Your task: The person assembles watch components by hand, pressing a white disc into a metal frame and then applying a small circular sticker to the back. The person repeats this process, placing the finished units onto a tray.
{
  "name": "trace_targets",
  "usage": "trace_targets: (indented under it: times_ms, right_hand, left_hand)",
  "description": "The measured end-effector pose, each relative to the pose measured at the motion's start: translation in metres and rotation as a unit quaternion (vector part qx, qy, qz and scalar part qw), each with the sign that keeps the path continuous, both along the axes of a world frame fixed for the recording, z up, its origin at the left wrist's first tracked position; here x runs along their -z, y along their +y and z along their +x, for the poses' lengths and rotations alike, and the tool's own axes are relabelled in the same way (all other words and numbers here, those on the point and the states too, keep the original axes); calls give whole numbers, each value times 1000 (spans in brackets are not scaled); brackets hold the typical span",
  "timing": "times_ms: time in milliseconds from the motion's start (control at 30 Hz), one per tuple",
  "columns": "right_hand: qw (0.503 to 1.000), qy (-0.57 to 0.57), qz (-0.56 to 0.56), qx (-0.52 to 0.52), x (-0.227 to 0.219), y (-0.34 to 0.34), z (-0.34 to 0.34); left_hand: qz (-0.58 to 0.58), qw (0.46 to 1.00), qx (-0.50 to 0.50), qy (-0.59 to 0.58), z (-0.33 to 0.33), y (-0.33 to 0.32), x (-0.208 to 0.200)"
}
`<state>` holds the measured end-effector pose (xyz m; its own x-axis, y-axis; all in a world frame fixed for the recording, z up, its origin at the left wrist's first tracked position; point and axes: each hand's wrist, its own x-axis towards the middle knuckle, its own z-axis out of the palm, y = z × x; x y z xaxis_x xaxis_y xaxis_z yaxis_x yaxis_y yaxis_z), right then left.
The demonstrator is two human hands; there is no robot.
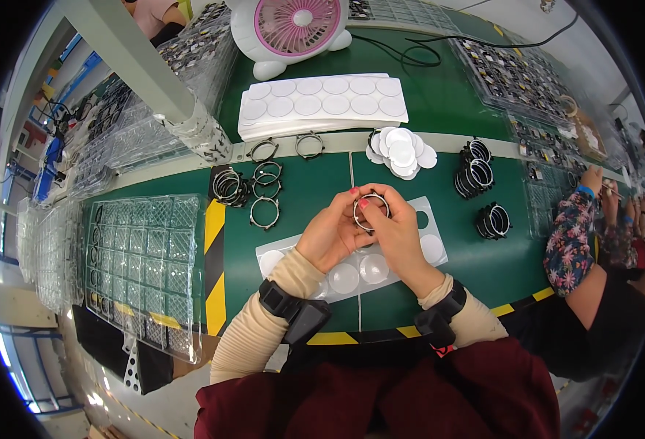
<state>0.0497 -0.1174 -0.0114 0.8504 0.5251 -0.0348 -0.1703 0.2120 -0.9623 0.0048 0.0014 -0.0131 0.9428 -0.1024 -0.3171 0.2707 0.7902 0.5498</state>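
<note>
Between my two hands is a black ring with a pale inner rim (357, 217), held over the middle of the green bench. My left hand (331, 235) grips its left side with the fingers curled. My right hand (397, 233) closes on it from the right, the thumb laid across the ring. Below the hands lies a sheet of round white stickers (324, 293). The hands cover part of it, and one round gap at its right end shows green. Whether a sticker sits on the held ring I cannot tell.
Loose black rings (265, 213) and ring stacks (229, 186) lie to the left, more ring stacks (474, 178) to the right. Ahead are white discs (401, 152), sticker sheets (322, 129) and a fan (293, 33). A clear tray (147, 256) stands left; a co-worker's arm (577, 227) is right.
</note>
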Motion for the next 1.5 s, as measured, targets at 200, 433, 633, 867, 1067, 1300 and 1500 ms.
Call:
trace_targets:
  times_ms: [200, 433, 633, 867, 1067, 1300, 1500]
  right_hand:
    - [1000, -6, -2, -6, 0, -1, 1]
    - [1000, 5, 7, -7, 2, 0, 1]
    - [1000, 18, 7, -15, -3, -1, 1]
    - [1000, 19, 14, -3, -1, 0, 0]
    - [1000, -12, -19, 1, 3, 1, 1]
    - [1000, 9, -5, -18, 5, -1, 3]
    - [1000, 12, -9, -18, 0, -1, 1]
  left_hand:
    - [1, 1000, -1, 0, 0, 0, 0]
    - [-12, 1000, -5, -14, -1, -1, -3]
    - [-13, 1000, 9, -24, 0, -1, 1]
    - [-34, 999, -14, -13, 0, -2, 2]
    - [-1, 1000, -17, -5, -1, -2, -2]
    - [0, 1000, -16, -2, -2, -2, -2]
    - [-21, 1000, -13, -12, -2, -1, -1]
